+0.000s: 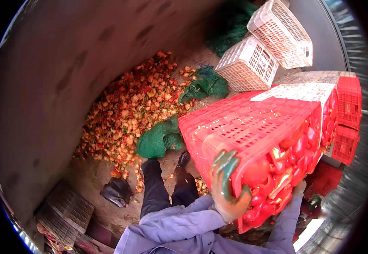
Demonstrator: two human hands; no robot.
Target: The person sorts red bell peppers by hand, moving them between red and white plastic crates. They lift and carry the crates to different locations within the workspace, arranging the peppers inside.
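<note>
My left hand, in a glove with green-coated fingers, grips the near corner of a red plastic crate. The thumb lies over the rim beside the peppers and the fingers lie against the crate's outer wall. Cut and halved red bell peppers fill the crate. On its far side is my right hand, mostly hidden by the crate and peppers; its grip does not show. A white crate with more red peppers adjoins the red one.
A heap of pepper cores and trimmings covers the floor by the wall. Green mesh netting lies before my feet. White crates stand beyond, red crates at right. A black bag and a dark crate lie at left.
</note>
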